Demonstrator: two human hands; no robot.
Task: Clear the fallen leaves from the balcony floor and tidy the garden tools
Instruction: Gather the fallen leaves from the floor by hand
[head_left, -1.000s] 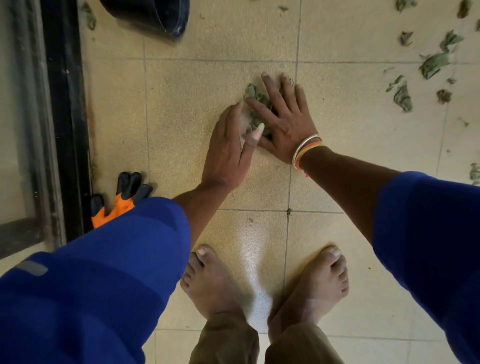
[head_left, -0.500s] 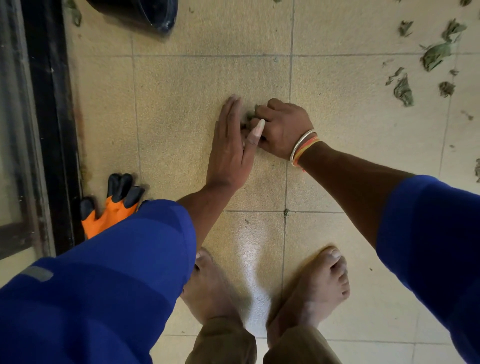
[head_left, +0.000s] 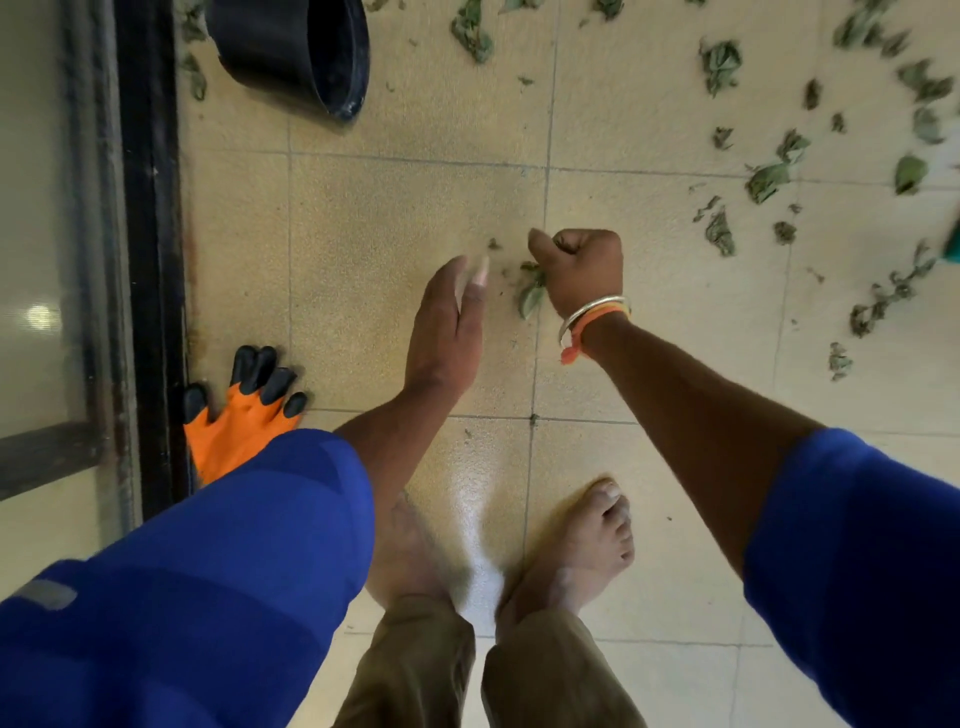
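Note:
My right hand is a closed fist around a clump of green leaves, some of which stick out on its left side. My left hand hovers just left of it, fingers straight and blurred, holding nothing. Several dry green leaves lie scattered over the beige tiles to the upper right. An orange garden glove with black fingertips lies on the floor at the left, partly under my blue sleeve.
A black plastic pot lies on its side at the top left. A dark door frame with glass runs down the left edge. My bare feet stand on the tiles below the hands.
My right hand closed round the heap of leaves and lifted off the floor. My left hand drew back from the heap. The camera tilted up, showing more of the pot and leaves.

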